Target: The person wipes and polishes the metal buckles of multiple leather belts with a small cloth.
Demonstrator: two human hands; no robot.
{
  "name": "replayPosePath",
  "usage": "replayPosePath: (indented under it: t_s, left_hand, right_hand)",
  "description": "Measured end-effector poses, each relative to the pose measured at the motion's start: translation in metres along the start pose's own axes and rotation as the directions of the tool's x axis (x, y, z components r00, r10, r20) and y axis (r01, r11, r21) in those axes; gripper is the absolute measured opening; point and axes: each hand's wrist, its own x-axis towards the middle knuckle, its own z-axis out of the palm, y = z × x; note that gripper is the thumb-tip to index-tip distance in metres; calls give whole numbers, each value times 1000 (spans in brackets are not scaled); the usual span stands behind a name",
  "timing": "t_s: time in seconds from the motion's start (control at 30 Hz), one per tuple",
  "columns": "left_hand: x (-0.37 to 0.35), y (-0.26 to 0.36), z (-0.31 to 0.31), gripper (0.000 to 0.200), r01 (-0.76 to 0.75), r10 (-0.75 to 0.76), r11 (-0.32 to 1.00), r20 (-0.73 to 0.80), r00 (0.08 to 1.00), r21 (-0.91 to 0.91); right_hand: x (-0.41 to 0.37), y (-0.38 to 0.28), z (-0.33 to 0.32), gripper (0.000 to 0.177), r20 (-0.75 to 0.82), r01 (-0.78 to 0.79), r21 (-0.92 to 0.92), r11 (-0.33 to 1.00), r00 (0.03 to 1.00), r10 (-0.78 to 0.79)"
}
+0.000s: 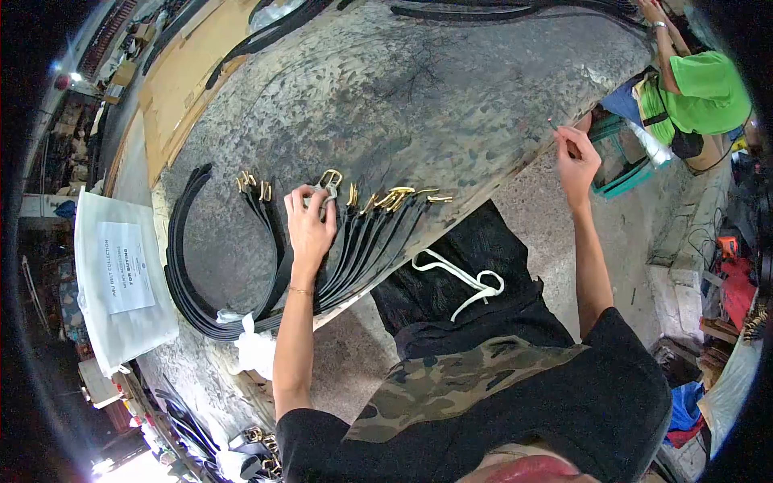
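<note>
Partly curled fingers of the left hand (311, 224) cover a grey piece (328, 191) by a gold buckle (330, 178), left of centre; grip unclear.
Buckle points top-right, long axis steep; right hand (576, 159), upper right, pinches a thin piece (552, 124).

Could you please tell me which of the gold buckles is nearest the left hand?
The buckle just beyond the left hand, its broad frame in view; the other buckles lie farther off, seen mostly edge-on.
</note>
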Motion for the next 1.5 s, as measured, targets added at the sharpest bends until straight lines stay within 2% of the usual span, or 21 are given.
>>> replayPosePath:
  t_s: [0.03, 0.1, 0.27, 0.33, 0.37, 0.5, 0.57, 0.6, 0.7, 0.77, 0.8, 0.87, 0.93, 1.0, 1.03, 1.1, 1.2, 1.23, 1.4, 1.47, 1.5]
  left_hand:
    - [0, 0, 1, 19, 6, -6, 1000, 0, 1000, -1]
    - [-2, 1, 1, 19, 17, -17, 1000, 0, 1000, -1]
    - [-2, -1, 3, 20, 18, -18, 1000, -11, 1000, 20]
    - [-2, -1, 3, 20, 14, -14, 1000, -11, 1000, 9]
    - [-3, -1, 3, 20, 15, -15, 1000, 0, 1000, -10]
    - [-2, -8, -2, 26, 46, -41, 997, 78, 996, -69]
    - [-3, -12, 0, 28, 90, -79, 990, 101, 992, -105]
    - [-3, -12, -1, 30, 144, -127, 980, 127, 984, -137]
    - [-2, -10, -5, 32, 171, -145, 970, 152, 978, -171]
    - [-3, -3, -11, 30, 183, -157, 966, 148, 976, -182]
    - [-3, -7, -13, 30, 182, -157, 967, 148, 977, -179]
    - [-5, -23, -14, 24, 232, -212, 908, 94, 973, -350]
    - [-6, -29, -19, 18, 493, -512, 700, 118, 851, -517]
    - [0, -24, -25, 16, 450, -559, 747, -98, 823, -490]
    - [11, 0, -38, 17, 462, -609, 710, -133, 782, -532]
    - [33, 33, -51, 20, 396, -607, 716, -232, 760, -575]
    - [59, 61, -42, 29, 324, -563, 750, -298, 771, -577]
    - [73, 92, -48, 33, 272, -463, 826, -319, 827, -494]
    - [125, 188, 27, 37, -47, -134, 867, -323, 937, -496]
    - [144, 214, 92, 36, -55, -154, 831, -323, 934, -554]
    - [147, 234, 123, 36, 58, -218, 828, -226, 949, -557]
  right_hand:
    - [-2, 2, 1, 12, 3, 2, 3, 1000, 1000, -2]
    - [-6, 1, 3, 14, 241, 12, -136, 991, 970, 22]
    - [8, -11, -2, 12, 89, 88, -169, 982, 993, -74]
    - [4, -1, -2, 10, 342, 98, -220, 971, 940, -17]
    - [0, 3, -1, 10, 308, -29, -149, 988, 948, 74]
    - [2, -6, -12, 7, 188, -71, -114, 991, 978, 92]
    - [6, -6, -13, 5, 31, -353, 221, 909, 934, 355]
    - [5, -4, -15, 5, 23, -350, 225, 909, 935, 354]
    - [-1, -1, -16, 8, 97, -511, 410, 755, 848, 521]
    - [-5, -2, -10, 11, 356, -651, 727, 218, 629, 691]
    - [-10, 7, -3, 11, 357, -650, 728, 216, 629, 691]
    - [-24, 30, 11, 14, 384, -744, 305, 594, 667, 639]
    - [-18, 12, 9, 16, 382, -715, 358, 601, 699, 604]
    - [-12, 0, 5, 15, 454, -717, 623, 314, 657, 602]
    - [-11, 4, 6, 15, 448, -713, 626, 315, 660, 602]
    - [-14, 18, 6, 15, 431, -710, 202, 674, 682, 590]
    - [-10, 23, -3, 18, 436, -733, 321, 600, 676, 593]
    - [-12, 26, -3, 18, 392, -708, 538, 457, 690, 608]
    - [-12, 41, -55, 13, 275, -648, 681, 340, 658, 701]
    - [-22, 46, -81, 17, 251, -604, 738, 299, 658, 710]
    - [-28, 47, -92, 17, 258, -611, 731, 304, 660, 705]
